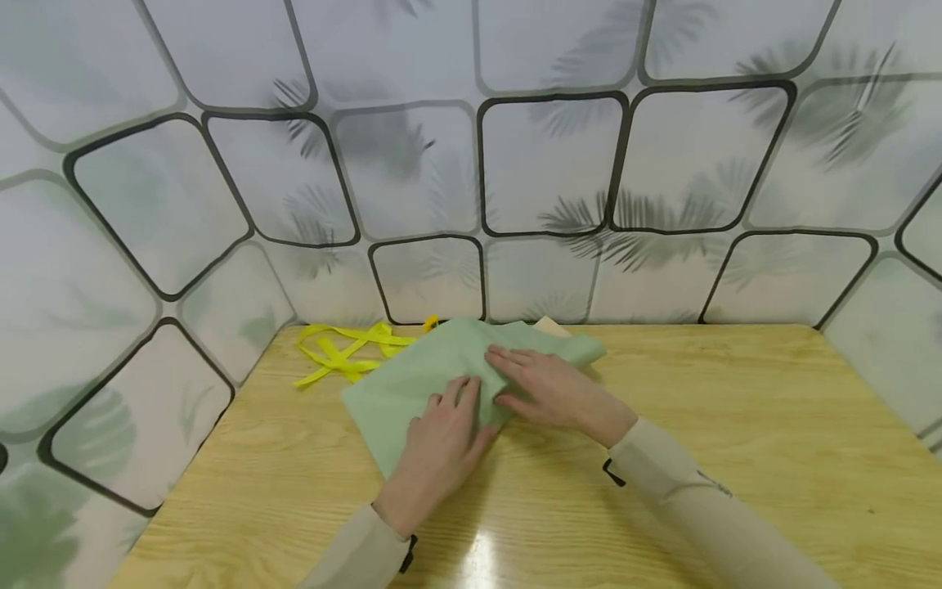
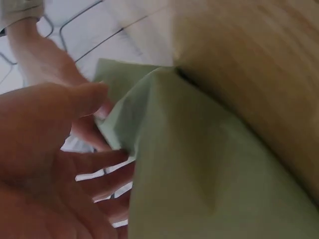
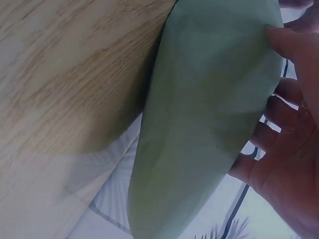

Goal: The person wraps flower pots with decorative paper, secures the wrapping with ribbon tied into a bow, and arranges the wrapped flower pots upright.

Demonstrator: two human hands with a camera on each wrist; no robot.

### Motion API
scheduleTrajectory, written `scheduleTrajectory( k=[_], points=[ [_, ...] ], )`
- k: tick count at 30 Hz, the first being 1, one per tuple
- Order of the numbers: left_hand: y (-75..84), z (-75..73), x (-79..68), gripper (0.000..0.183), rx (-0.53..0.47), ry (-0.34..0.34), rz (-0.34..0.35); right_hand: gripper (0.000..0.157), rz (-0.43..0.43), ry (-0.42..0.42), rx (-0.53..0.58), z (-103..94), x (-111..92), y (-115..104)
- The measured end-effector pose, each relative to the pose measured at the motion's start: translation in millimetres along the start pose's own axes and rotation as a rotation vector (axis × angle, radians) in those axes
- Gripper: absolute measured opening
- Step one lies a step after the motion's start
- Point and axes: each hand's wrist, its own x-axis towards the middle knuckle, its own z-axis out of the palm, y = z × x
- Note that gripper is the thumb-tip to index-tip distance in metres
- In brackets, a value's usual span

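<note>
A plain, matte, pale green sheet [image 1: 434,356] lies aslant toward the far edge of the wooden table [image 1: 706,393], loosely folded over on itself, its smoother left part reaching out to a corner, its middle creased and bulging, and its right part curving into a narrow, tapering end.

Sheet [image 1: 412,364] on table [image 1: 699,491]; ribbon [image 1: 338,358] to its left; backdrop [image 1: 552,164] behind
</note>
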Motion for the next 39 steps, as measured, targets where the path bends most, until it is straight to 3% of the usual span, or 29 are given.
scheduleTrajectory(
  k=[8,12,16,23,31,36,39],
  points=[
    [1.2,12.0,10.7,0.061,0.094,0.114,-0.025,0.072,0.035,-0.06,0.027,-4.1,-3.5,3.0],
    [0.7,15.7,17.9,0.05,0.028,0.151,-0.016,0.066,0.036,-0.039,0.017,-1.9,-6.0,4.9],
    [-0.2,16.5,23.1,0.043,-0.066,0.129,0.002,0.061,0.03,0.015,-0.009,0.1,-7.8,7.5],
    [-4.8,12.6,30.6,0.048,-0.096,0.056,0.052,0.063,0.052,0.045,-0.081,-1.1,-10.9,10.5],
    [-18.2,12.8,40.2,0.045,-0.259,0.014,0.056,0.063,0.063,0.063,0.021,3.0,-11.3,10.4],
    [-25.3,14.5,41.9,0.043,-0.334,0.011,0.119,0.043,0.019,0.143,0.051,7.1,-13.4,9.6],
    [-25.2,15.3,39.0,0.044,-0.363,0.0,0.164,0.04,0.006,0.175,0.022,7.0,-22.2,7.2]
  ],
)
